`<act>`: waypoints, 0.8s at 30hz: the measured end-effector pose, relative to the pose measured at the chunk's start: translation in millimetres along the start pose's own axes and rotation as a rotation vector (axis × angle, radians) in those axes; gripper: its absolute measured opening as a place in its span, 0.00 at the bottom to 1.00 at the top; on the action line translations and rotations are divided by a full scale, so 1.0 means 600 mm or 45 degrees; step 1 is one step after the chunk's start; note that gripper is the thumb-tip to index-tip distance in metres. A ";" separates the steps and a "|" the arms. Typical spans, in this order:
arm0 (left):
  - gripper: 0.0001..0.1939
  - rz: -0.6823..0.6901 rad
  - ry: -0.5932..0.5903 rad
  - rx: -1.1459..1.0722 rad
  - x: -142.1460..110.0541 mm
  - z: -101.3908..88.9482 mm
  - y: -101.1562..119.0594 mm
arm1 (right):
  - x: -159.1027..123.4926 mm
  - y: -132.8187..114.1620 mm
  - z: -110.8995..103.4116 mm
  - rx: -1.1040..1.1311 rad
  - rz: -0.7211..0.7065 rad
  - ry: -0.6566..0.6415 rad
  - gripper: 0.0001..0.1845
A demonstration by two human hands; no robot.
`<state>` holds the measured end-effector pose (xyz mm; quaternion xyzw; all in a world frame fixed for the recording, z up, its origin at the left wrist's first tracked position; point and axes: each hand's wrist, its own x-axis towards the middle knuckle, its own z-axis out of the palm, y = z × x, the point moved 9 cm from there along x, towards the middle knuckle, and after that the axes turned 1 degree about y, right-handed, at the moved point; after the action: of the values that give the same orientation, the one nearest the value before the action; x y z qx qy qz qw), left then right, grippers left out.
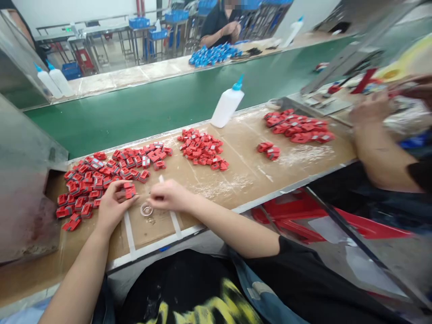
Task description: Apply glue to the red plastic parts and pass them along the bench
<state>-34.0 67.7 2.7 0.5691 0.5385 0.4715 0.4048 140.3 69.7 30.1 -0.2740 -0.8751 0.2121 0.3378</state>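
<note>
My left hand [113, 206] pinches a small red plastic part [129, 190] between thumb and fingers, just above the worktop. To its right is my right hand [171, 195], its fingers curled together; anything inside them is hidden or too small to name. Below the right fingertips lies a small round white dish [146, 209], with tiny pieces on the cardboard in front of it. A broad pile of red and grey parts [97, 180] spreads behind and left of my left hand. Farther right is a second heap of red parts [202, 147].
A white bottle with a blue nozzle [227, 107] stands at the bench's back edge, before a green conveyor belt [151, 103]. More red parts [299, 127] lie right. A co-worker's hands [374, 105] are at far right; another person sits behind blue parts [214, 55]. A metal housing [25, 189] borders the left.
</note>
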 end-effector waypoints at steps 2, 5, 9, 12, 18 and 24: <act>0.32 0.025 0.058 -0.048 0.007 -0.011 0.018 | -0.003 0.006 -0.001 -0.092 0.006 -0.116 0.20; 0.35 -0.023 0.028 -0.025 0.030 -0.010 0.036 | 0.019 0.088 -0.074 -0.287 0.289 0.011 0.22; 0.34 0.088 0.059 -0.005 0.059 0.003 0.060 | 0.073 0.241 -0.192 -0.748 0.751 -0.045 0.19; 0.33 0.112 0.094 -0.075 0.065 0.012 0.049 | 0.118 0.309 -0.219 -0.797 0.808 -0.219 0.10; 0.34 -0.032 -0.167 -0.246 0.051 0.036 0.016 | 0.141 0.278 -0.177 -0.592 0.683 -0.219 0.13; 0.31 -0.071 -0.147 -0.650 0.063 0.034 0.000 | 0.098 0.138 -0.027 1.214 0.672 -0.110 0.13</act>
<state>-15.4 106.5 1.8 0.4593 0.3935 0.5475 0.5783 142.8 172.0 23.0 -0.2918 -0.5967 0.6738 0.3236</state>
